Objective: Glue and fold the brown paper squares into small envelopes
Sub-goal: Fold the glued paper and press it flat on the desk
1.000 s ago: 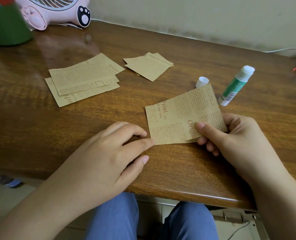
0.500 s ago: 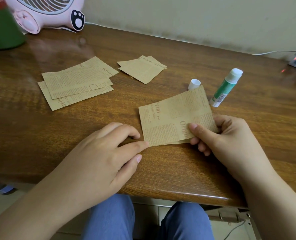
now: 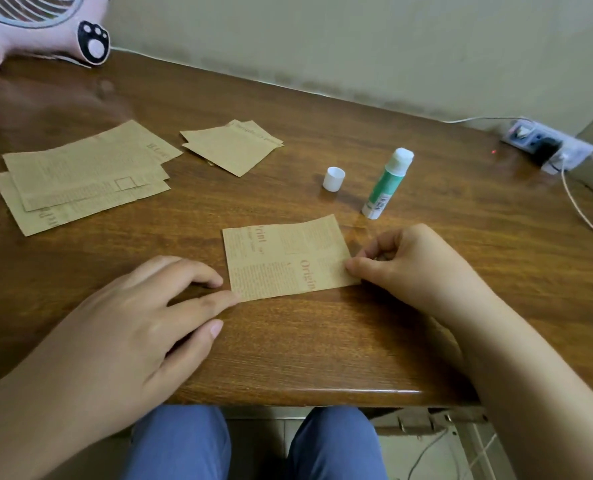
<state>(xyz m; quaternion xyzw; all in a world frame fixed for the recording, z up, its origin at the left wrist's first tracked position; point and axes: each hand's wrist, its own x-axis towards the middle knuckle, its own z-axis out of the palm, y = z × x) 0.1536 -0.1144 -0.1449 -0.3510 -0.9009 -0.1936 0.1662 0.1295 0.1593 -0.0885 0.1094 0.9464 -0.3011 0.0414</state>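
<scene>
A brown printed paper square [image 3: 284, 258] lies flat on the wooden table [image 3: 323, 341] in front of me. My right hand [image 3: 416, 268] pinches its right edge between thumb and fingers. My left hand [image 3: 139, 323] rests on the table with relaxed fingers, its index fingertip touching the square's lower left corner. An uncapped green and white glue stick [image 3: 387, 183] lies just beyond the square, and its white cap [image 3: 333, 179] stands to its left. A stack of unfolded brown squares [image 3: 83, 174] sits at the far left. Folded brown envelopes [image 3: 231, 147] lie behind the middle.
A pink fan [image 3: 42, 26] stands at the back left corner. A white power strip [image 3: 548, 145] with a cable lies at the back right by the wall. The table's front edge runs just below my hands, with my knees in blue trousers under it.
The paper square, held tilted up by my right hand before, now lies flat on the table. My right thumb has slid to its right edge. My left hand has stayed put.
</scene>
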